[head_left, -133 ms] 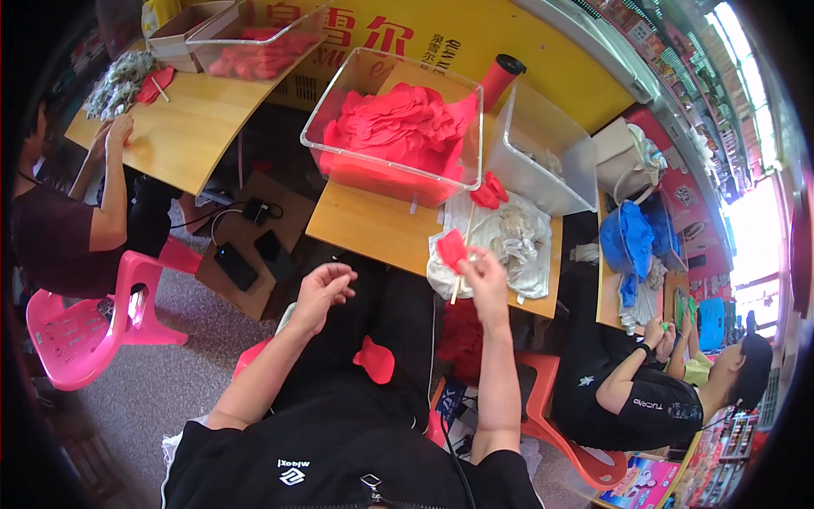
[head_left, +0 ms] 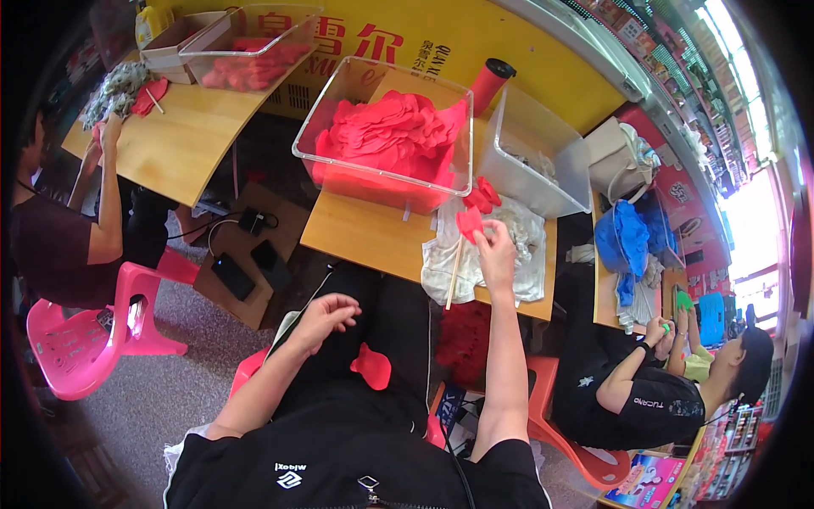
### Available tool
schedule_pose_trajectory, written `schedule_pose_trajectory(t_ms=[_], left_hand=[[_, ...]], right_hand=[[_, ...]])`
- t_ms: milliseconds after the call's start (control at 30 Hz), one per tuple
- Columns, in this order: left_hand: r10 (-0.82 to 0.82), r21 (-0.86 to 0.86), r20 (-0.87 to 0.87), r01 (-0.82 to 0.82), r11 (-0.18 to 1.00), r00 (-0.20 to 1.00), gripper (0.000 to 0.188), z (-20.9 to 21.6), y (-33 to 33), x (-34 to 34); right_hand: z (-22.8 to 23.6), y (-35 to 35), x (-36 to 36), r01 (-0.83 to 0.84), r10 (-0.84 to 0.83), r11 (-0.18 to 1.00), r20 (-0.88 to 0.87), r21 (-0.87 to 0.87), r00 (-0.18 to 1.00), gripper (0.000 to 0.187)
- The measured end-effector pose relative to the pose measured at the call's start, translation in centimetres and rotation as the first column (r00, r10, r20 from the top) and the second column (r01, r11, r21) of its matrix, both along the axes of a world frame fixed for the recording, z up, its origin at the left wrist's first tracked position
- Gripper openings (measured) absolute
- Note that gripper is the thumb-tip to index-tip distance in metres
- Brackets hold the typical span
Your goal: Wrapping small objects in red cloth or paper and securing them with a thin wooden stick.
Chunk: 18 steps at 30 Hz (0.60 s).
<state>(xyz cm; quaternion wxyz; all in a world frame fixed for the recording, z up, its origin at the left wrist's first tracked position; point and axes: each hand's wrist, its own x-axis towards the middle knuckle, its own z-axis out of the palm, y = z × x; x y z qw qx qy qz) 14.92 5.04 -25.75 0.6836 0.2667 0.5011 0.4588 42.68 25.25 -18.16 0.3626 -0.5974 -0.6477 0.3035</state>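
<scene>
My right hand (head_left: 496, 246) pinches a small red petal-shaped piece (head_left: 468, 223) above the white cloth (head_left: 439, 254) on the table. A thin pale stick (head_left: 455, 273) slants over the cloth just below that piece. Beyond it lie more red petals (head_left: 483, 195), with a crumpled translucent wrap (head_left: 527, 225) to the right. Over my lap, my left hand (head_left: 326, 322) hangs with loosely bent fingers and nothing visible in them. Another red petal piece (head_left: 371, 367) rests on my dark clothing.
A clear bin (head_left: 298, 153) heaped with red petals stands on the table, beside another clear bin (head_left: 543, 182) and a red tube (head_left: 490, 89). One person (head_left: 64, 229) works at the left table, another (head_left: 653, 382) at the right. Phones (head_left: 233, 276) lie on a low board.
My right hand has moved forward with the red petal piece, toward the other red petals. The left hand has lowered slightly, and the whole view has shifted a little.
</scene>
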Motion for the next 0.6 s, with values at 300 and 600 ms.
schedule_pose_trajectory(t_ms=[300,600], left_hand=[[-0.274,-0.029,-0.151,0.273,0.962,0.950,0.021,1.4,-1.5,-0.2],[-0.438,0.301,-0.644,0.734,0.609,0.627,0.045,1.0,-2.7,2.3]], right_hand=[[-2.6,4.2,-1.2,-0.056,-0.171,0.860,0.390,0.508,0.905,0.031],[-0.8,-12.9,-2.7,-0.617,0.620,0.760,-0.059,-0.204,0.782,0.014]])
